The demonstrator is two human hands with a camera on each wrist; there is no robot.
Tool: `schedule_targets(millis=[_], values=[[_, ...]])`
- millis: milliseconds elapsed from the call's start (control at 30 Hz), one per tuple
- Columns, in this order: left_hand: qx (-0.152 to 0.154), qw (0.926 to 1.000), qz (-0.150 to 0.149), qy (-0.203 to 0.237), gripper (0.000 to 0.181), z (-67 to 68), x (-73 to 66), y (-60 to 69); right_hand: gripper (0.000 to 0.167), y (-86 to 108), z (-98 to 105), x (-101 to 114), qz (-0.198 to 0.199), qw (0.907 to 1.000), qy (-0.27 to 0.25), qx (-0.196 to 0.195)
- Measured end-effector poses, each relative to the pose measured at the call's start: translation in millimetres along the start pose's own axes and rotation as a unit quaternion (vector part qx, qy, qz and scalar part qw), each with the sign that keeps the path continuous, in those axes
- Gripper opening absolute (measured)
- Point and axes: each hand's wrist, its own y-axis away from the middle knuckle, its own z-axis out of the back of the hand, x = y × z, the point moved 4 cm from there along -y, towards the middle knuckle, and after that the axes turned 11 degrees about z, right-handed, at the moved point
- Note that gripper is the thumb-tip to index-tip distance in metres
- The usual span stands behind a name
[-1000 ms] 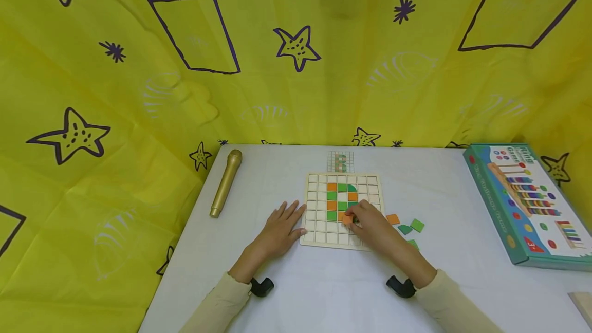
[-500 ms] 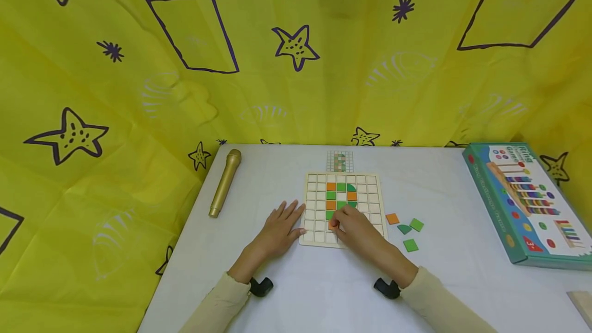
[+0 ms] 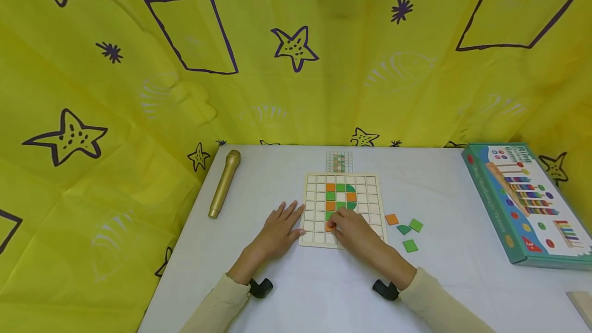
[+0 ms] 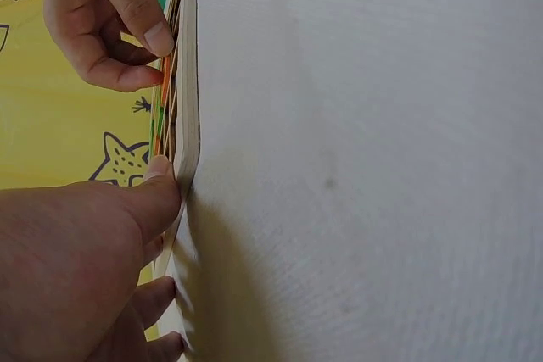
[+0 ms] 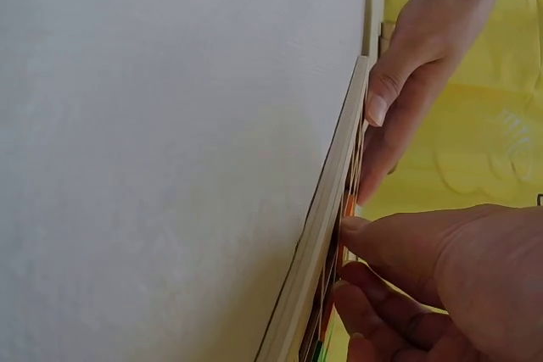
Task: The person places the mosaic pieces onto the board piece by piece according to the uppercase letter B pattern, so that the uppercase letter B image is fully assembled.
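Note:
A pale wooden grid board (image 3: 314, 239) lies on the white table, with orange and green tiles set in its middle cells. My left hand (image 3: 278, 232) rests flat on the table, its fingertips and thumb touching the board's left edge. Low in the pattern, my right hand (image 3: 357, 231) pinches an orange square tile (image 3: 329, 226) between thumb and fingers, at a cell below a green tile. In the right wrist view, the orange tile (image 5: 349, 205) is at the thumb tip, against the board face. The right hand covers part of the lower pattern.
Right of the board lie a loose orange square (image 3: 391, 219), a green quarter-circle (image 3: 404, 229) and green squares (image 3: 410, 245). A small pattern card (image 3: 339, 161) sits behind the board. A gold microphone (image 3: 225, 184) lies left; a game box (image 3: 527, 204) lies right.
My right hand has moved left across the board with the orange tile, down to a lower cell, and has stayed there over the last half second. The left hand has kept its place.

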Motion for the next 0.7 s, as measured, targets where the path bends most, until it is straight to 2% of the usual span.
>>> schedule_targets(millis=[167, 267, 433, 700], values=[[0.000, 1.0000, 0.002, 0.003, 0.069, -0.4, -0.1, 0.4, 0.011, 4.0, 3, -1, -0.003, 1.0000, 0.002, 0.001], [0.002, 1.0000, 0.005, 0.007, 0.069, -0.7, -0.3, 1.0, 0.013, 10.1, 8, -8, -0.018, 0.9997, -0.012, 0.010], [0.005, 0.9998, 0.009, 0.014, 0.069, -0.7, -1.1, 1.7, 0.017, 26.0, 24, -32, -0.065, 0.9971, -0.036, 0.018], [0.008, 0.9999, 0.012, 0.008, 0.068, 0.2, 0.0, 1.1, 0.022, 57.1, 66, -74, -0.128, 0.9909, -0.043, 0.003]])
